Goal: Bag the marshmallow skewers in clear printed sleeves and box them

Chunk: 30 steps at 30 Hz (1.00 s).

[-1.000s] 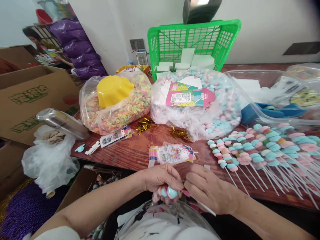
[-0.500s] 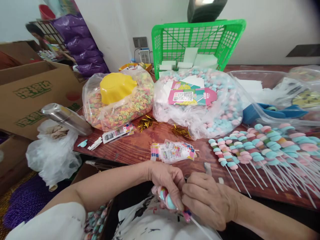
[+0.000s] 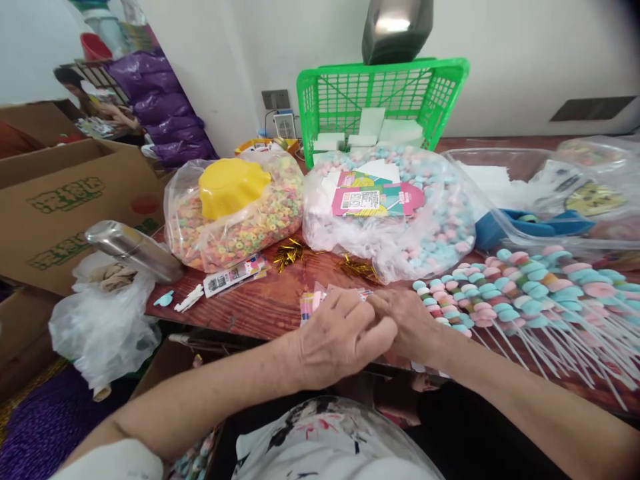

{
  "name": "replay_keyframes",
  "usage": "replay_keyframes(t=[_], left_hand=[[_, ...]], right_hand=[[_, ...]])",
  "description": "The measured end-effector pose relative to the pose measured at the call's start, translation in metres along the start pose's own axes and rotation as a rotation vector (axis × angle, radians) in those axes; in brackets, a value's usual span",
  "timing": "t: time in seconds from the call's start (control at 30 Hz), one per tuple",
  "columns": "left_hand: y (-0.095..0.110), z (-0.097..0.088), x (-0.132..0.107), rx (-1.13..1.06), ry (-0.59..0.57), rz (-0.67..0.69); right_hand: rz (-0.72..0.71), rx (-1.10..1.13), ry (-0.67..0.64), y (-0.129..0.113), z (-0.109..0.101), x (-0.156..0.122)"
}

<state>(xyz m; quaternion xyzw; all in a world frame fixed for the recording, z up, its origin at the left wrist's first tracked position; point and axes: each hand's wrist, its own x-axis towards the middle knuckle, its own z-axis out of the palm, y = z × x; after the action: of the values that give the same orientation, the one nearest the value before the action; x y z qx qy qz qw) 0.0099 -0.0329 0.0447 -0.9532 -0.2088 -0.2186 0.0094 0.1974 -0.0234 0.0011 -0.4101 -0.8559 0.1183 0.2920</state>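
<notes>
My left hand [image 3: 343,337] is closed, fingers curled, over the front of a small pile of printed plastic wrappers [image 3: 306,308]. Right beside it, knuckles nearly touching, my right hand [image 3: 413,327] is also closed with bent fingers. Whatever the fingertips pinch is hidden behind the hands. Just right of my right hand lie many marshmallow candy sticks [image 3: 530,280] in pink, blue and white, their white sticks pointing toward me. Beyond my hands sits a clear bag of pink and blue marshmallows [image 3: 440,220] with printed cards [image 3: 370,200] on top.
A bag of ring-shaped candy [image 3: 240,240] with a yellow bowl [image 3: 233,187] stands left of centre. A steel flask [image 3: 135,250] leans at the table's left edge by a cardboard box [image 3: 65,207]. Behind are a green basket [image 3: 383,73] and, far left, another person [image 3: 83,93].
The wrapped marshmallow stick that my hands held near my lap is out of sight. Both hands have moved forward and up over the wrapper pile. The camera view has tilted slightly.
</notes>
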Motion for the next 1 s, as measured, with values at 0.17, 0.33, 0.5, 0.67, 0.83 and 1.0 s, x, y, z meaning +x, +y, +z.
replay_keyframes(t=[0.17, 0.33, 0.5, 0.67, 0.83, 1.0], left_hand=[[-0.009, 0.043, -0.003, -0.294, 0.280, -0.095], [-0.028, 0.042, 0.009, -0.777, 0.453, -0.353], [-0.025, 0.031, 0.013, -1.556, 0.246, -0.834], [-0.028, 0.021, 0.007, -1.526, 0.516, -0.662], [-0.026, 0.028, -0.012, -1.458, 0.264, -0.729], [-0.017, 0.020, -0.026, -0.717, 0.193, -0.512]], right_hand=[[0.218, 0.198, 0.246, 0.005, 0.010, 0.014], [0.325, 0.462, 0.420, -0.019, 0.010, 0.001], [0.176, 0.483, 0.360, -0.025, 0.019, -0.014], [0.210, 0.440, 0.333, -0.014, 0.032, -0.013], [0.363, 0.760, 0.369, -0.019, 0.029, -0.005], [0.585, 1.464, 0.163, -0.031, 0.043, 0.001]])
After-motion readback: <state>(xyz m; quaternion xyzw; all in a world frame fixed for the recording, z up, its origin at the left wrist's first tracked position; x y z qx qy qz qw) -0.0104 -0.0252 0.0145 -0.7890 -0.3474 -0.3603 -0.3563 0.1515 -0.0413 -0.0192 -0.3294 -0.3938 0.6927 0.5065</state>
